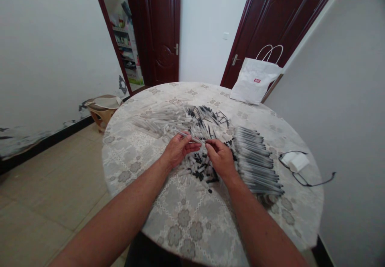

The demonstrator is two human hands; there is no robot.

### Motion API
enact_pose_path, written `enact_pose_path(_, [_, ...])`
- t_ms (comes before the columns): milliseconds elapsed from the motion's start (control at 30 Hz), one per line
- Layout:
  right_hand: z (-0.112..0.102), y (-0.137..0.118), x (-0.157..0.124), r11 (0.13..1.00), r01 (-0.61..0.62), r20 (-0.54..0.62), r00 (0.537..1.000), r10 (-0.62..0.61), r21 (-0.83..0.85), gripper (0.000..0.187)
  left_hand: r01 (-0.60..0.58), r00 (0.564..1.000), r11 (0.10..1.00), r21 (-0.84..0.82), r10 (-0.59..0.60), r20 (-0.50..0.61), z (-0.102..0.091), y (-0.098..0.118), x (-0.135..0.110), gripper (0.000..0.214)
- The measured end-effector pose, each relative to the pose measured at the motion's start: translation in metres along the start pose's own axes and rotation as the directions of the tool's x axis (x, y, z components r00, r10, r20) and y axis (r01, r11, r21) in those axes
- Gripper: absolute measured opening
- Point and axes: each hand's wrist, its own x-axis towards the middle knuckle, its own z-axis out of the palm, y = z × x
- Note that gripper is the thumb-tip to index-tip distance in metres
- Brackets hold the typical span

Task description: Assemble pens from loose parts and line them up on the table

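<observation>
My left hand (178, 150) pinches a slim clear pen barrel (185, 135) that slants up to the left. Facing it, my right hand (221, 157) has its fingers closed at the barrel's near end; what it pinches is too small to name. Both hands hover over a heap of small black caps (202, 170) on the round table (186, 215). Behind them lies a pile of loose clear barrels (164, 120) and black refills (207, 114). To the right of my right hand sits a neat stack of assembled pens (257, 160).
A white paper bag (255, 80) stands at the table's far edge against the wall. A white charger with a black cable (297, 164) lies at the right. A low stool (102, 108) stands on the floor at left. Dark doors are behind.
</observation>
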Motion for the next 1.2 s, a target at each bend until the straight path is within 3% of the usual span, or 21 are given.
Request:
enact_pose_path(333, [0.0076,0.0035,-0.0018,0.979,-0.098,0.035,0.995,0.094,0.18,0.028,-0.005,1.0,1.0,0.001,0.005,-0.006,0.0045,0.0004,-0.002,0.04])
enact_pose_path(1200, [0.0078,-0.0012,-0.004,0.997,-0.026,-0.046,0.999,0.029,0.078,0.024,-0.008,0.999,0.999,0.049,0.01,-0.037,0.0081,0.0012,-0.0029,0.033])
